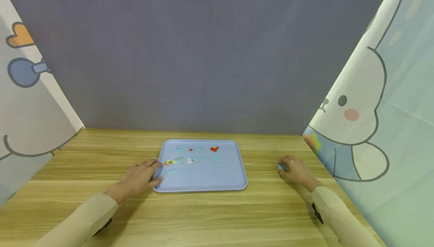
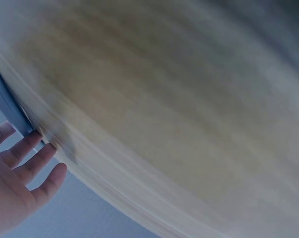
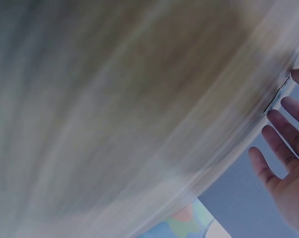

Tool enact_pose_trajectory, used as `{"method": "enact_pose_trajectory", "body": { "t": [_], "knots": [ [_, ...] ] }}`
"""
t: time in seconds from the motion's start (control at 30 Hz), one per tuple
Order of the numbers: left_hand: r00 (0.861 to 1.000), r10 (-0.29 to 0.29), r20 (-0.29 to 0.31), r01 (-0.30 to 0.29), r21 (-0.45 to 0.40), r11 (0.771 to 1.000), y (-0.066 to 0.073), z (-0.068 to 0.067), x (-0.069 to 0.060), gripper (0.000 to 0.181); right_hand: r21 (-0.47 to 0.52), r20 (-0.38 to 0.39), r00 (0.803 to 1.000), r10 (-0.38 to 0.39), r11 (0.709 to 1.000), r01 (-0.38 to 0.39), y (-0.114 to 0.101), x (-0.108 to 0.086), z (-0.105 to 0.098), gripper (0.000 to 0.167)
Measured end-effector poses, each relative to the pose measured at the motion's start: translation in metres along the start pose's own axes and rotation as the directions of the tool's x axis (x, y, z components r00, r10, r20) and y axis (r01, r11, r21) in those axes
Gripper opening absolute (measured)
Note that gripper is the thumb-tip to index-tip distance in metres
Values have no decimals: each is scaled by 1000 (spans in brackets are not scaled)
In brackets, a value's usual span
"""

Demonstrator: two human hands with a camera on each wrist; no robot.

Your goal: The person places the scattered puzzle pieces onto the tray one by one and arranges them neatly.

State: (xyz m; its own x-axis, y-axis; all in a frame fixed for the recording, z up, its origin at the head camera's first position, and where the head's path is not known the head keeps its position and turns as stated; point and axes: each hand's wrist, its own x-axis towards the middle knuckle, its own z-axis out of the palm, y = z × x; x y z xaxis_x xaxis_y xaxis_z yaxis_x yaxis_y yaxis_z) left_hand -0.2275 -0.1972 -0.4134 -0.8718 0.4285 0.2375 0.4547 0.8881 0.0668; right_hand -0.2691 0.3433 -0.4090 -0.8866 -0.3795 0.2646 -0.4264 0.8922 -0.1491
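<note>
At the left edge of a pale blue tray (image 1: 210, 181), the left hand (image 1: 139, 177) rests its fingertips and thumb on the rim. Its fingers are spread and relaxed in the left wrist view. Off to the right of the tray, the right hand (image 1: 296, 169) has its thumb and fingertips about a small light blue puzzle piece (image 1: 282, 167) on the table. The right wrist view shows that piece (image 3: 277, 96) nearly edge-on, thin and flat, between thumb and fingers. Several irregular flat pieces lie in the tray, including a red one (image 1: 214, 149), a yellow-patterned one (image 1: 178, 160) and a light blue triangular one (image 1: 215, 158).
A wood-grain table (image 1: 210, 217) lies under everything. Behind it stands a dark grey panel (image 1: 196, 58). Cartoon-printed sheets border the left (image 1: 34, 118) and right (image 1: 393, 164) sides, the right one close to the right hand.
</note>
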Motion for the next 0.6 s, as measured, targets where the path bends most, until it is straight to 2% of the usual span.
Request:
{"method": "enact_pose_trajectory", "body": {
  "t": [0.43,0.6],
  "knots": [
    [1000,-2,14,2,-1,1000,1,-1,0,48,-8,18,999,34,999,-33,0,-2,0,27],
    [1000,-5,20,5,-6,1000,1,-2,-1,47,-11,25,999,25,1000,-25,1,-1,0,26]
  ]
}}
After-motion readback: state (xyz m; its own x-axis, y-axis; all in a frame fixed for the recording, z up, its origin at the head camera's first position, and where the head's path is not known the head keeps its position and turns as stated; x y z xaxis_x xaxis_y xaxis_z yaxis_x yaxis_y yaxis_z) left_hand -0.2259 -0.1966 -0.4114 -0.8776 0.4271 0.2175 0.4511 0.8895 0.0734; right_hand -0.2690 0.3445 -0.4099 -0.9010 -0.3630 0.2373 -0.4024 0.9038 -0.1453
